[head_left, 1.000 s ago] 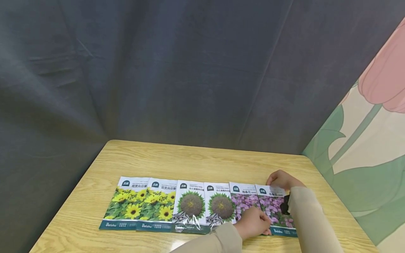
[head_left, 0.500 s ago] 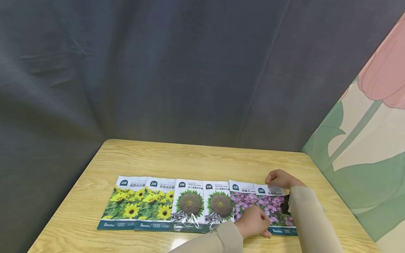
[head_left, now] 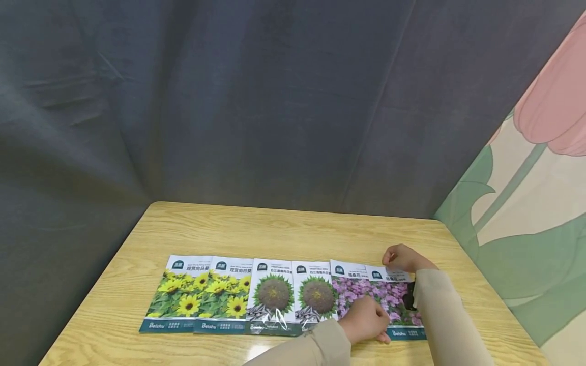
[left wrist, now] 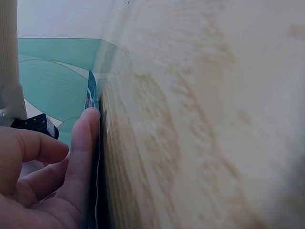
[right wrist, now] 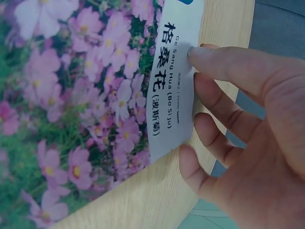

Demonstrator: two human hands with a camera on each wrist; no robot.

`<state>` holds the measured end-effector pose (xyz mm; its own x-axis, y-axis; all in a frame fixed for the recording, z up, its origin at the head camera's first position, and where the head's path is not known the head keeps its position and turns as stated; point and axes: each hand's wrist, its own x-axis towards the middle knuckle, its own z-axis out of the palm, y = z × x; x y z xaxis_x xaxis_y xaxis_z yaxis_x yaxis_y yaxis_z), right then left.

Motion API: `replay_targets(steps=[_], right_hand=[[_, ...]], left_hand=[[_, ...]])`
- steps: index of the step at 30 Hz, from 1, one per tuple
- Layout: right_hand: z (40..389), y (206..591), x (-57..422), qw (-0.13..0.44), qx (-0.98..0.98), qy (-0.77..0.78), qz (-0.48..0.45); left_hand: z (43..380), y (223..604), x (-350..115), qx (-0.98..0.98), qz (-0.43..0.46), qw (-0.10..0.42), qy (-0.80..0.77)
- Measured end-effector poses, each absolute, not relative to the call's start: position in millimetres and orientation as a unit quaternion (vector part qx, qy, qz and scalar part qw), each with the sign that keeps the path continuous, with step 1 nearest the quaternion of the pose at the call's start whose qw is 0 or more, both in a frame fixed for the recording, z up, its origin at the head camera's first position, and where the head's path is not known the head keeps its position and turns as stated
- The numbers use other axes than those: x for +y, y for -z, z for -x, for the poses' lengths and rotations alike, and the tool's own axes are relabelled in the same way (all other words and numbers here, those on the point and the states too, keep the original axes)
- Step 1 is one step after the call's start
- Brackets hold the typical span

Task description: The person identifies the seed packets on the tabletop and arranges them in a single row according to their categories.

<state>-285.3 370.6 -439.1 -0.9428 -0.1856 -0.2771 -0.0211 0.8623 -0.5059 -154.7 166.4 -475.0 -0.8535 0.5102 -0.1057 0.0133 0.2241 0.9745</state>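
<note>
A row of flower seed packets lies side by side and partly overlapping on the wooden table. My right hand [head_left: 407, 258] pinches the upper edge of the rightmost pink-flower seed packet [right wrist: 114, 90], its thumb on the front and its fingers at the edge. My left hand [head_left: 364, 319] rests on the lower part of the neighbouring pink-flower packet [head_left: 350, 287]. In the left wrist view one straight finger [left wrist: 80, 148] lies along a packet, while the others bend loosely and hold nothing. My hand and sleeve hide parts of both packets.
Two packets with yellow sunflowers [head_left: 180, 292] lie at the left end, and two with large sunflower heads [head_left: 273, 294] lie in the middle. The table's [head_left: 274, 229] far edge meets a dark grey curtain [head_left: 274, 112]. A tulip-patterned panel [head_left: 526, 218] stands on the right.
The head view has shifted slightly. Both hands keep nearly the same places on the pink-flower packets, and the row looks almost unchanged.
</note>
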Motion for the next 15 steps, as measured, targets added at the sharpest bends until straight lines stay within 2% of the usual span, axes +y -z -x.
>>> replay_targets(steps=[4,7,15], right_hand=[[284,441,369,0.152,0.951,0.261,0.064],[284,443,367,0.152,0.950,0.265,0.065],[282,448,364,0.142,0.955,0.256,0.039]], left_hand=[[154,474,167,0.759,-0.165,0.199,-0.598],[154,472,166,0.750,-0.151,0.211,-0.608],[159,476,155,0.671,-0.153,0.313,-0.655]])
